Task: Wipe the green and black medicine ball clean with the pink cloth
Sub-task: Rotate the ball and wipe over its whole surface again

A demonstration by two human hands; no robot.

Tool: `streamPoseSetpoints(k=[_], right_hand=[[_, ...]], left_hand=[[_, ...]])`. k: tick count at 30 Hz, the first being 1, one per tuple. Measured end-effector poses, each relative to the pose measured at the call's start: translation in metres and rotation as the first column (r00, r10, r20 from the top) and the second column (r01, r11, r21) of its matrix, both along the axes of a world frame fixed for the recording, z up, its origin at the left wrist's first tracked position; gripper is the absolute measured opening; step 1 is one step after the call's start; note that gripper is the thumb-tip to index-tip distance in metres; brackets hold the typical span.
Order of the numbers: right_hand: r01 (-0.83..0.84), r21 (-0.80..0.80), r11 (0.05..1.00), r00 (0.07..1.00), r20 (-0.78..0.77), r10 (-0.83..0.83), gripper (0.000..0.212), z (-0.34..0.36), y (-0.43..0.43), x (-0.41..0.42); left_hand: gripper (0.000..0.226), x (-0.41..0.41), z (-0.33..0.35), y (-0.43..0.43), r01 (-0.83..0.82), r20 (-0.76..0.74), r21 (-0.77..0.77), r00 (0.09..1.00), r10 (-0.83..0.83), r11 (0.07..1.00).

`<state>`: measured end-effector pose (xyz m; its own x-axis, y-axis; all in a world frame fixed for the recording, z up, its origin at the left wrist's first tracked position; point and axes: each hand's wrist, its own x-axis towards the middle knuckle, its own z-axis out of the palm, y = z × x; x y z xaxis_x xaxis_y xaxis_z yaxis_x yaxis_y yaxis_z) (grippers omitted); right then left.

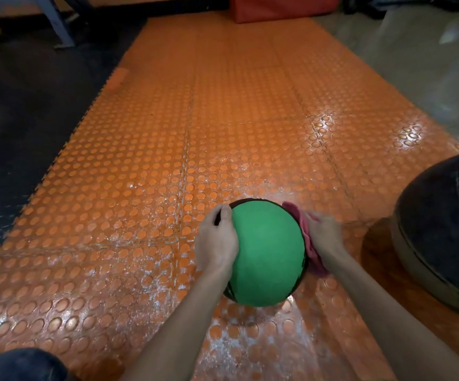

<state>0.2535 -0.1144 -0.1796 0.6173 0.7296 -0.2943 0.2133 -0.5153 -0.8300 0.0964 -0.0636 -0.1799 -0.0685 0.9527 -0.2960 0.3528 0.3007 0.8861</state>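
Head view: left hand (217,240) curled its fingers round the medicine ball (268,254); right hand (324,235) gripped the pink cloth (314,258), pressing it against the ball's right side.

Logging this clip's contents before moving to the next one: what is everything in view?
medicine ball: one, green with black bands, on the mat, lower centre
pink cloth: one, pink, against the ball's right side
studded mat: one, orange, centre floor
dark flooring: one area, black, left
pad: one, red-orange, top centre
metal leg: one, grey, top left
rounded shape: one, dark, right edge; cannot tell what
knee: one, dark trousers, bottom left
left hand: holds the ball's left side
right hand: holds the cloth against the ball
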Motion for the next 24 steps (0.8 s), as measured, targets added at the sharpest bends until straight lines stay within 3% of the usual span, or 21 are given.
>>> streamPoseSetpoints(k=[5,7,10,13,14,15,17,20,22,24], right_hand=[[-0.099,0.169,0.981,0.904,0.428,0.017,0.028,0.013,-0.015,-0.029],[-0.159,0.218,0.963,0.865,0.501,0.030,0.027,0.016,-0.024,-0.043],[-0.011,0.268,0.963,0.957,0.283,-0.068,0.026,0.003,-0.023,-0.039],[0.176,0.105,0.979,0.974,-0.164,-0.157,0.029,-0.011,-0.021,-0.021],[0.191,0.064,0.979,0.960,-0.221,-0.173,0.029,-0.012,-0.022,-0.019],[0.182,0.054,0.982,0.970,-0.176,-0.170,0.028,-0.011,-0.024,-0.020],[0.099,0.150,0.984,0.985,0.127,-0.119,0.026,-0.006,-0.032,-0.033],[-0.106,0.315,0.943,0.901,0.433,-0.043,0.029,0.007,-0.043,-0.061],[-0.155,0.324,0.933,0.882,0.472,-0.018,0.027,0.006,-0.039,-0.055],[-0.085,0.261,0.962,0.934,0.356,-0.014,0.023,0.000,-0.023,-0.028]], left_hand=[[0.033,-0.005,0.003,0.011,0.001,0.055,-0.062,0.999,0.003,0.998],[0.034,-0.010,0.002,0.012,-0.008,0.064,-0.066,0.998,0.012,0.998],[0.034,-0.012,-0.001,0.010,0.012,0.082,-0.044,0.997,-0.008,0.999],[0.032,-0.006,-0.002,0.009,0.003,0.063,-0.015,0.998,-0.002,1.000],[0.032,-0.003,-0.001,0.007,0.001,0.049,-0.012,0.999,0.000,1.000],[0.031,-0.001,0.000,0.006,-0.001,0.034,-0.012,0.999,0.002,1.000],[0.031,0.002,0.005,0.006,-0.007,0.014,-0.023,1.000,0.007,1.000],[0.035,-0.001,0.001,0.009,0.022,0.015,-0.038,1.000,-0.022,0.999],[0.038,-0.009,-0.003,0.008,0.086,0.042,-0.035,0.995,-0.085,0.996],[0.041,-0.012,-0.006,0.003,0.141,0.048,-0.001,0.989,-0.141,0.990]])
